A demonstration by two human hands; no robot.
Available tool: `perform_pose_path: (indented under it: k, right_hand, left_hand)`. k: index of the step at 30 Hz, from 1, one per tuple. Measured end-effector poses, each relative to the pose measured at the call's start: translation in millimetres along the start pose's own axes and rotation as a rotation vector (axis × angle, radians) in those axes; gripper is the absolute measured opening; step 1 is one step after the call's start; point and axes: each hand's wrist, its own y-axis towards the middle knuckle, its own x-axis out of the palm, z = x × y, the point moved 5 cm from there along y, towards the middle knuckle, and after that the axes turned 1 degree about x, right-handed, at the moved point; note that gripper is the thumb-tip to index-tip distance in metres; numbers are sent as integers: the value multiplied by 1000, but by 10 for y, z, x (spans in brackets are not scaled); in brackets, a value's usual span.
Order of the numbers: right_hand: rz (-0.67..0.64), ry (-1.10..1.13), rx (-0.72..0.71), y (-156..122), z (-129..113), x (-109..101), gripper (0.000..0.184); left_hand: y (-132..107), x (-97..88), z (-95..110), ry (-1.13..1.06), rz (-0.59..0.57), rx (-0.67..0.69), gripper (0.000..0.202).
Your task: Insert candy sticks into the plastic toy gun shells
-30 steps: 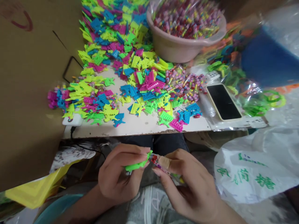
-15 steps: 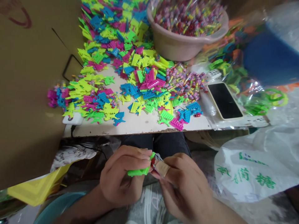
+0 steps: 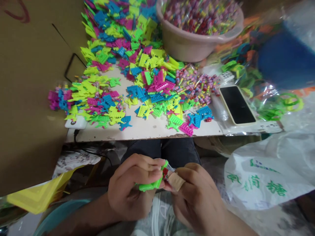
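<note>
Over my lap, just below the table edge, my left hand (image 3: 133, 188) is closed around a bright green plastic toy piece (image 3: 150, 186) with a flat, ridged part. My right hand (image 3: 200, 196), with a tan bandage (image 3: 176, 181) on a finger, pinches a small red piece (image 3: 165, 171) with a bit of clear wrap, pressed against the green piece. The fingers hide most of both items. On the table ahead lie similar plastic toy pieces (image 3: 159, 83) in green, yellow, blue and pink, beside a heap of small pink-and-yellow wrapped pieces (image 3: 194, 83).
A pink basin (image 3: 189, 46) full of small wrapped pieces stands at the back. A phone (image 3: 238, 105) lies on the right of the table. Cardboard (image 3: 31, 98) walls the left side. A white plastic bag (image 3: 265, 177) is at lower right, a yellow tray (image 3: 36, 196) at lower left.
Both hands have shifted slightly to the right, and the green piece has tilted a little. The red piece shows more clearly between the hands. The view has moved slightly.
</note>
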Motion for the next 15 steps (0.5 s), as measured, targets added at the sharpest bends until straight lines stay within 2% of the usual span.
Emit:
perform_pose_path:
  k: [10,15]
  right_hand:
    - [-86,148,-44,-71,52,21,23]
    - [-136,262,-9,-99,105,18,26]
  left_hand:
    - [11,-47,-12,-39,-28,-8,15]
    - [-10,-24,-41,-103,-55,-1,14]
